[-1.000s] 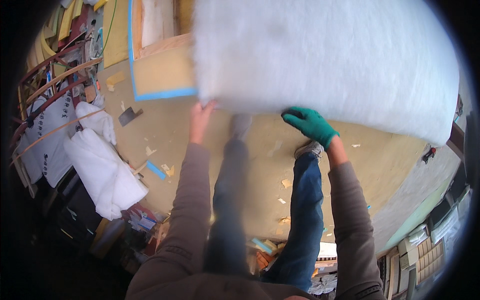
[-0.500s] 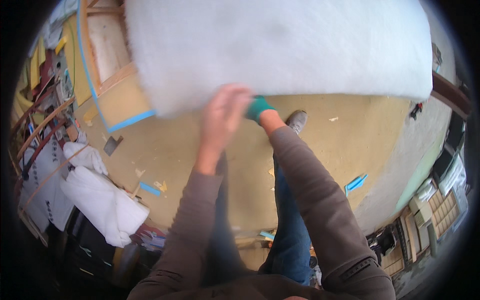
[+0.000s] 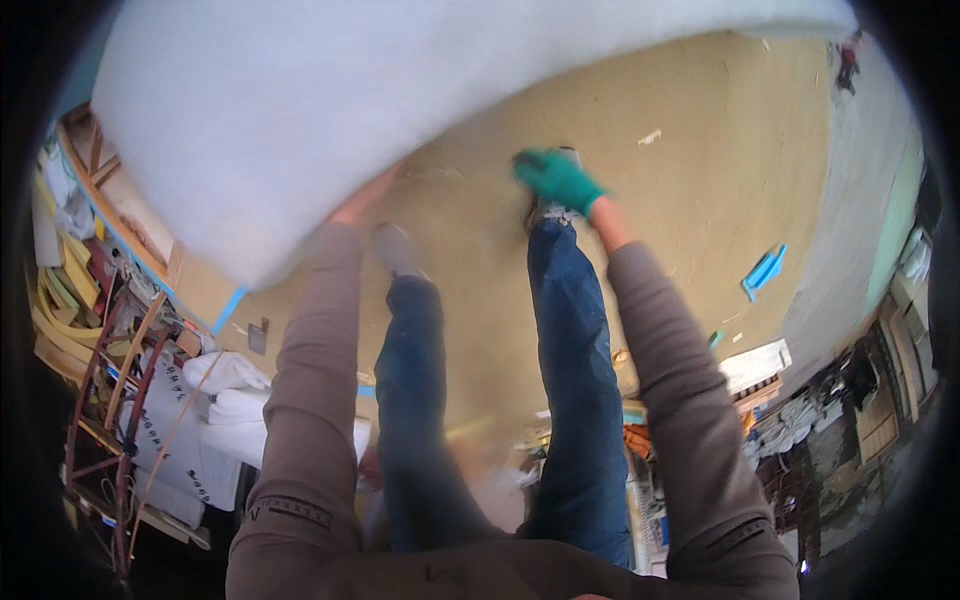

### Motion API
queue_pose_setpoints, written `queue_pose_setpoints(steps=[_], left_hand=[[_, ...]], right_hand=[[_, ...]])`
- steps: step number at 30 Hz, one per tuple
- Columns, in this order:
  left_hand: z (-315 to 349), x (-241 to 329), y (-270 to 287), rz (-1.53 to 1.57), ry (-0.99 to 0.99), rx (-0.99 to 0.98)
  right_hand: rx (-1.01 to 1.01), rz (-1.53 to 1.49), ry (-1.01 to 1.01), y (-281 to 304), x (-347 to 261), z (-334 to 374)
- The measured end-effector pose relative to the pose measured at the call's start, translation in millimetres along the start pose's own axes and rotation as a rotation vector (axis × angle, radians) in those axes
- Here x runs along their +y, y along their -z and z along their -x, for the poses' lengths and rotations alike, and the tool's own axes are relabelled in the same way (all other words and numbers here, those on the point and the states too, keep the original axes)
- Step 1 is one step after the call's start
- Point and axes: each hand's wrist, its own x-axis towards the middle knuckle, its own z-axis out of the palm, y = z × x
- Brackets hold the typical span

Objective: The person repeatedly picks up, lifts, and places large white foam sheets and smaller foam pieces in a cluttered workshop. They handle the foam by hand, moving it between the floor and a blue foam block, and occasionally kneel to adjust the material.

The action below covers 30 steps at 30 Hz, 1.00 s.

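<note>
While white batting (image 3: 300, 110) overlaps wooden frame (image 3: 105, 170) — blue scrap (image 3: 765, 272) on floor (image 3: 690, 200).

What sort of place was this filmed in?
Probably an upholstery or furniture workshop: a large sheet of white batting partly covers a wooden frame, and what look like yellow foam strips lie at the left.

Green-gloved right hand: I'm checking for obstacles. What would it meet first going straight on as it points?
Probably the edge of the large white fluffy padding sheet, ahead-left of the green-gloved right hand; depth is unclear.
</note>
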Motion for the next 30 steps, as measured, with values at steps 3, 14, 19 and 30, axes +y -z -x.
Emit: queue_pose_setpoints(steps=[3,14,19,30], left_hand=[[-24,-48,23,-0.179,0.185,0.109],[-3,254,-172,0.075,-0.615,-0.365],[-93,346,-212,-0.198,-0.192,-0.245],[78,349,-163,-0.363,-0.394,-0.132]], right_hand=[[0.451,-0.248,0.079,91,69,-13],[0.589,-0.277,0.068,91,99,-78],[0.344,-0.678,-0.233,4,161,34],[0.334,-0.778,-0.448,19,160,200]])
